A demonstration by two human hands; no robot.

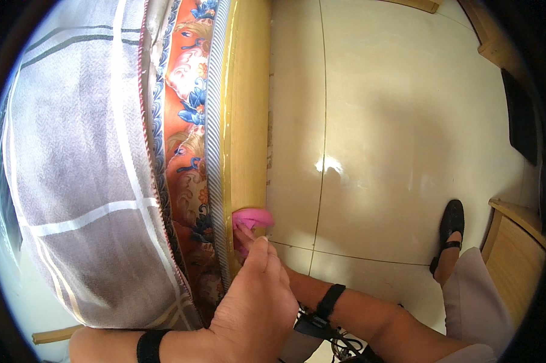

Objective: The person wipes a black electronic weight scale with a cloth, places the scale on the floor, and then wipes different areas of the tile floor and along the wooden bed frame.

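A bright pink cloth (pixel 255 217) lies bunched against the wooden side rail of a bed (pixel 250 113), low on the rail. Fingers of my right hand (pixel 246 233) press into the cloth and grip it; the rest of that hand is hidden behind my left. My left hand (pixel 259 290) is in front of it, close to the mattress edge, with its fingers bent and partly out of sight. Whether it holds anything cannot be seen. Each forearm wears a black strap.
A mattress with a floral orange side (pixel 189 109) fills the bed frame, topped by a grey checked blanket (pixel 82 136). Glossy tiles (pixel 368 136) cover the floor. At right stand a wooden cabinet (pixel 518 258) and my black shoe (pixel 452 222). Black cables (pixel 341 340) hang below my right forearm.
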